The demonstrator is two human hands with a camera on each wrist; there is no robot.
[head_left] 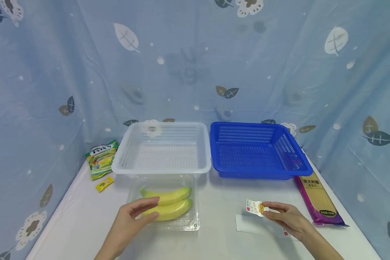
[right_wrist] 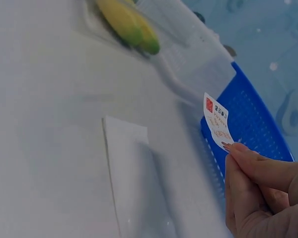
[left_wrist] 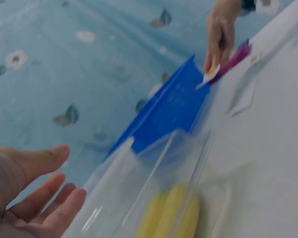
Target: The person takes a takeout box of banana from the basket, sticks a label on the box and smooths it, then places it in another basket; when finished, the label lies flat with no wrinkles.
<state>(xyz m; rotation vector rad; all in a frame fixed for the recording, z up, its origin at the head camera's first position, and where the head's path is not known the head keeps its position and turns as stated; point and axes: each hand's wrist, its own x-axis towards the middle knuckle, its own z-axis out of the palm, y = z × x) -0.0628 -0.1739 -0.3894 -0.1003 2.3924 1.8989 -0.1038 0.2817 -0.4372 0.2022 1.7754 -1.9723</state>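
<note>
Between the thumb and fingers of my right hand (head_left: 287, 219) is a small white printed label (right_wrist: 217, 121) with a red square and orange print. It is held above the table, over a white paper strip (right_wrist: 129, 168) lying flat. My left hand (head_left: 128, 220) is raised at the near left of a clear plastic container (head_left: 195, 216), its thumb and fingers apart with nothing between them. Two yellow bananas (head_left: 170, 211) lie side by side in that container. In the left wrist view, the left hand (left_wrist: 37, 198) shows apart from the container's clear plastic.
A white basket (head_left: 160, 170) and a blue basket (head_left: 260, 175) stand side by side at the back. Left of them lie a green snack bag (head_left: 101, 160) and a small yellow packet (head_left: 104, 184). A purple-edged pasta pack (head_left: 321, 200) lies at the right, partly behind the blue basket.
</note>
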